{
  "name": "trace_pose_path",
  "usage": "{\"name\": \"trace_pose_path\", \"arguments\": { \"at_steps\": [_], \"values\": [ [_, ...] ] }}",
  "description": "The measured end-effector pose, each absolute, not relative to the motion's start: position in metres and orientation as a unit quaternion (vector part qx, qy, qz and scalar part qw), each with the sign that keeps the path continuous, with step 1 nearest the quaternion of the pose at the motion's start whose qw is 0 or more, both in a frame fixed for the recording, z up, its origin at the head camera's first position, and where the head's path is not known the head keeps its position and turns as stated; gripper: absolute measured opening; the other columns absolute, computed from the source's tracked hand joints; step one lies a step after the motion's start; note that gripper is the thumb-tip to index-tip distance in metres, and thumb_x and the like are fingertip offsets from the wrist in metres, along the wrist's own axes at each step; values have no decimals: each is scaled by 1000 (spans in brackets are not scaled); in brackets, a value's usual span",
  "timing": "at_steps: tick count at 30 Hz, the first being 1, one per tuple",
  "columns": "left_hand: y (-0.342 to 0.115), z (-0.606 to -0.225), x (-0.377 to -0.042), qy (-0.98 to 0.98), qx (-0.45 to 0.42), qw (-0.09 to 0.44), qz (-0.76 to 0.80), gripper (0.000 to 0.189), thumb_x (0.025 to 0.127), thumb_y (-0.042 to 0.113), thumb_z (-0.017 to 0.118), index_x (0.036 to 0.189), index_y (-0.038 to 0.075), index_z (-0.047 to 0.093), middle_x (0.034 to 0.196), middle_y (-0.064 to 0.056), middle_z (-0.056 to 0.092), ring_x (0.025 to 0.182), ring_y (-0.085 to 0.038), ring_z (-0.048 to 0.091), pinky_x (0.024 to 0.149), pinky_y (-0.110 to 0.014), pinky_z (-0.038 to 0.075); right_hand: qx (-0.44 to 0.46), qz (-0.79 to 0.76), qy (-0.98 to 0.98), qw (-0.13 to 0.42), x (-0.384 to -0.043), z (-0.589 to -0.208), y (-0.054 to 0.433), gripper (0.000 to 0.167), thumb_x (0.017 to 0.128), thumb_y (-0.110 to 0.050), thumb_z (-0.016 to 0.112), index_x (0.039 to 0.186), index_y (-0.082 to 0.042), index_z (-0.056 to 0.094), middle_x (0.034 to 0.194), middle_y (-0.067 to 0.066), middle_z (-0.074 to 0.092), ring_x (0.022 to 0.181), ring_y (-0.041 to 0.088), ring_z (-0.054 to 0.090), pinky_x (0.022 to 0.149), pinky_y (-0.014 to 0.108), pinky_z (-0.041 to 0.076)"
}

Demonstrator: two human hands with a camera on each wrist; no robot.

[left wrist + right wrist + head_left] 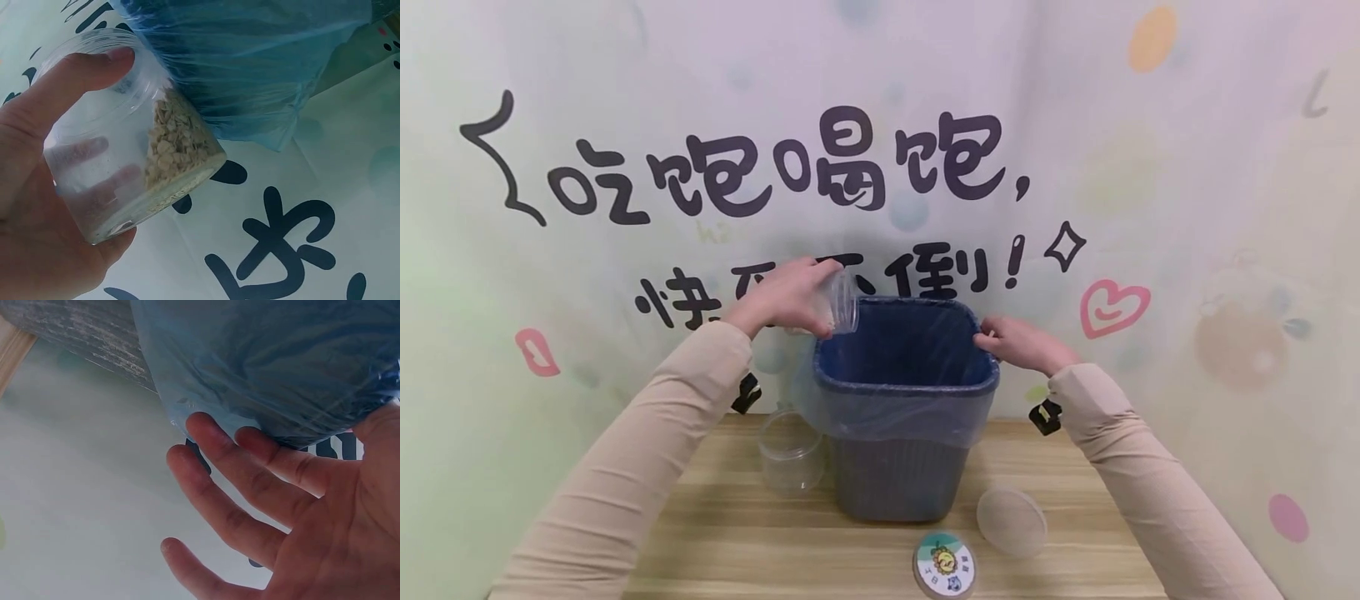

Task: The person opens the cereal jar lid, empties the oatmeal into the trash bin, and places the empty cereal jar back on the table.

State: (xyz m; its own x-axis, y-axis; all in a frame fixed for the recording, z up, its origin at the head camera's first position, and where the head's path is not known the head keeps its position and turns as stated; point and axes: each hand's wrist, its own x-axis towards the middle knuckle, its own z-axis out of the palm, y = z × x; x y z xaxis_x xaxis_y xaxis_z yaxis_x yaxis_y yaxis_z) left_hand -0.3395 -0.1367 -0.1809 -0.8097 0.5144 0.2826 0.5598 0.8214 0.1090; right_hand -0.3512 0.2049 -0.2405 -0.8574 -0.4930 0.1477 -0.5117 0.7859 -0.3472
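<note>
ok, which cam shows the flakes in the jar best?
Left wrist. It looks close through the clear jar, so individual flakes are distinguishable. In the head view the jar is small and partly covered by the left hand, the flakes barely discernible. Right wrist shows none of them.

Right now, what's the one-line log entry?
left hand: holds tilted jar, flakes inside; right hand: touches bagged bin; table: second jar, lid, printed disc

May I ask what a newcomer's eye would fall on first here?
Probably the bold black lettering across the backdrop. Next, the dark bin standing mid-table, then the tilted clear jar, partly filled with pale flakes, in the left hand near the bin's rim.
</note>
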Motion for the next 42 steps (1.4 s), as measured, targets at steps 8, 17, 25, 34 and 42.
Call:
{"name": "trace_pose_path", "arguments": {
  "at_steps": [8,17,25,34,42],
  "values": [
    [-125,-170,-340,-954,-284,85,-39,80,63,17,81,134,4,47,112,-21,54,99,-35,52,82,-46,47,266,180,-947,11,-351,-236,204,23,96,-17,47,95,4,55,77,10,59,70,23,55,66,37,45],
    [-122,-167,-341,-961,-271,50,-26,80,63,15,84,134,6,47,111,-20,53,99,-33,51,82,-45,47,275,145,-950,15,-355,-234,199,21,94,-17,48,87,0,57,70,4,55,65,19,52,64,35,42],
    [-120,-159,-343,-963,-268,23,-6,80,64,13,85,133,4,46,111,-19,54,101,-33,51,86,-45,46,281,154,-947,6,-355,-233,199,20,94,-15,48,84,-1,55,67,5,55,62,18,51,62,33,42],
    [-119,-155,-345,-963,-268,6,-1,79,63,11,84,132,3,45,109,-17,56,100,-32,52,86,-44,46,283,159,-946,9,-352,-231,200,20,95,-16,48,82,-2,55,70,7,57,64,18,53,63,34,42],
    [-114,-156,-345,-966,-258,9,20,78,62,12,85,130,5,47,108,-16,57,97,-31,54,82,-44,49,271,158,-950,1,-352,-231,202,19,96,-15,48,85,-1,56,70,6,57,65,19,52,63,34,42]
  ]
}}
